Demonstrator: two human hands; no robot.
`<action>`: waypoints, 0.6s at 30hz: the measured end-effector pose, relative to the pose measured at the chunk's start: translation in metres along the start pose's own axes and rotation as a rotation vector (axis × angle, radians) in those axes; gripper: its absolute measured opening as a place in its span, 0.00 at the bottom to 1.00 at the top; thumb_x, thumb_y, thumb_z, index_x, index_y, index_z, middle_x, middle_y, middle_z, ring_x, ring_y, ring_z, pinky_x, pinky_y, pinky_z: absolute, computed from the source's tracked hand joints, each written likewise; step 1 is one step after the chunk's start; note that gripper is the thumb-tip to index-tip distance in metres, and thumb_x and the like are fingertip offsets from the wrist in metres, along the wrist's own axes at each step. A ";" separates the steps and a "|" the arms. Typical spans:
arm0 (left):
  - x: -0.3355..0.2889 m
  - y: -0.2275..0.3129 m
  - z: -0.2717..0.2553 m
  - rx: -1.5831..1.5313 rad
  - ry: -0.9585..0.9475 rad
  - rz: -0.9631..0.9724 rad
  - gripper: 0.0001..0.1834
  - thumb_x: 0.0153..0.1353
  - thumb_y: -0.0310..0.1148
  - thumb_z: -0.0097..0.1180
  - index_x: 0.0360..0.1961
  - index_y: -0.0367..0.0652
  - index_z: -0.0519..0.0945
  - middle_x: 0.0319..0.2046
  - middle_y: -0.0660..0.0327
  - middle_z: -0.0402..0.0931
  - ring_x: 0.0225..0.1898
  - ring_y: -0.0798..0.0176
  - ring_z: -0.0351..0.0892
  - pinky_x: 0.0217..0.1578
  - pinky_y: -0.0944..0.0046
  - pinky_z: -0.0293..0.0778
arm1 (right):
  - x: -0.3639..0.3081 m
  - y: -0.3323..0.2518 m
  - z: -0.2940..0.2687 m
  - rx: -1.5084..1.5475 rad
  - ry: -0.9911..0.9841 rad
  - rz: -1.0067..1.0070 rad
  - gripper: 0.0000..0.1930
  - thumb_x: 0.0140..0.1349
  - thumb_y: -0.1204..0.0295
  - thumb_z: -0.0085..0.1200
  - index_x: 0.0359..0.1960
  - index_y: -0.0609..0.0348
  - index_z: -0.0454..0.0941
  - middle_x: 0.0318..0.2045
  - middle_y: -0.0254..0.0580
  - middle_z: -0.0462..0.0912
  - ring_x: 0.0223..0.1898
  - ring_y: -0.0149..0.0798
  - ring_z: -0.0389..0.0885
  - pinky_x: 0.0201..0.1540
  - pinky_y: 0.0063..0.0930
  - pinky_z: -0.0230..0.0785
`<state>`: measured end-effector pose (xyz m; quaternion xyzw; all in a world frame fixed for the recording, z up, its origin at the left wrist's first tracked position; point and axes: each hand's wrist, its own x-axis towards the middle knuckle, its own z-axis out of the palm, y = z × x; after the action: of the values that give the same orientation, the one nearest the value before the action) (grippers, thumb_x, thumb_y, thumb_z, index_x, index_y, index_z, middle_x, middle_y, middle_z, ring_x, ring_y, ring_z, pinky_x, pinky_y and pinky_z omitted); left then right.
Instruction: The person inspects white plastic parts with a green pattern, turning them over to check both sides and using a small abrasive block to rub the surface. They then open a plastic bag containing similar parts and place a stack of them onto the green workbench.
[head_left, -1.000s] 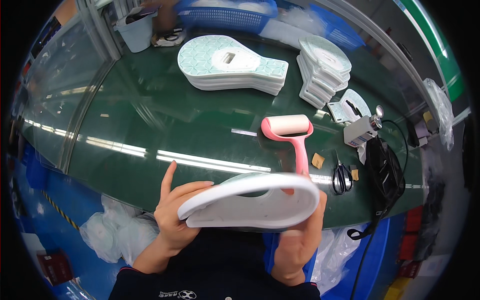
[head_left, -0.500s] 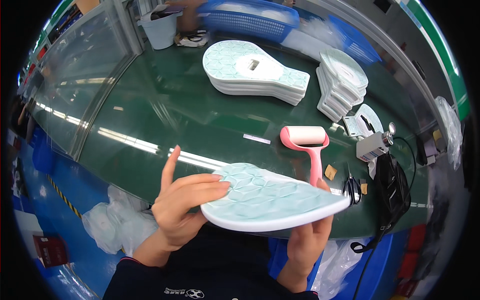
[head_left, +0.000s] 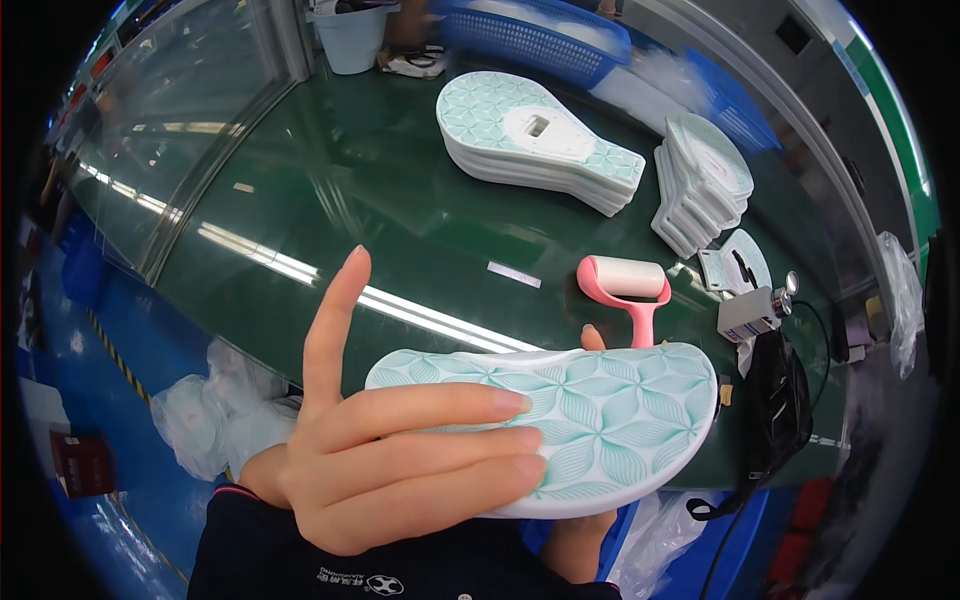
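Held above the near edge of the green table (head_left: 420,250), toward five o'clock from the middle of the view: a rounded white panel (head_left: 610,410), mint petal pattern facing up. Reaching in from eight o'clock of the panel, the left hand (head_left: 385,470), palm down, three fingers side by side and flat across the patterned face, the uppermost finger apart from them and raised toward twelve; thumb out of sight, so cannot tell whether clamped from beneath. Coming from six o'clock, mostly hidden under the panel, the right hand (head_left: 582,538), one fingertip showing past the far edge at about one; cannot tell how the other fingers stand. With the panel as dial centre: at one o'clock, close by, a pink-framed roller (head_left: 627,277) with a white barrel, lower handle hidden behind the panel; farther out at one, a fanned stack of pale panels (head_left: 705,170); at twelve, a neat stack of bulb-shaped panels (head_left: 555,140), slot in the top one, and beyond, a blue basket (head_left: 530,45); at eleven, well apart, a pale bucket (head_left: 352,45); at two, a white bottle (head_left: 750,315) with a metal top; at three, a black pouch (head_left: 780,390); at nine, below table level, bagged pale pieces (head_left: 210,425); at five, crumpled clear plastic (head_left: 650,550).
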<state>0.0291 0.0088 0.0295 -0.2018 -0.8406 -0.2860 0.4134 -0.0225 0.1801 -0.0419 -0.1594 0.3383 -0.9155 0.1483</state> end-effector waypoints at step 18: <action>0.030 -0.087 0.008 -0.785 0.411 -0.765 0.18 0.60 0.27 0.45 0.52 0.33 0.68 0.42 0.55 0.74 0.41 0.71 0.74 0.42 0.73 0.69 | 0.008 0.003 -0.006 -0.065 -0.362 0.903 0.36 0.53 0.80 0.52 0.62 0.63 0.45 0.53 0.43 0.66 0.52 0.32 0.67 0.54 0.28 0.59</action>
<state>-0.0428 -0.0483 0.0226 0.0375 -0.5874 -0.7381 0.3297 -0.0317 0.1783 -0.0463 -0.1578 0.3711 -0.7061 0.5821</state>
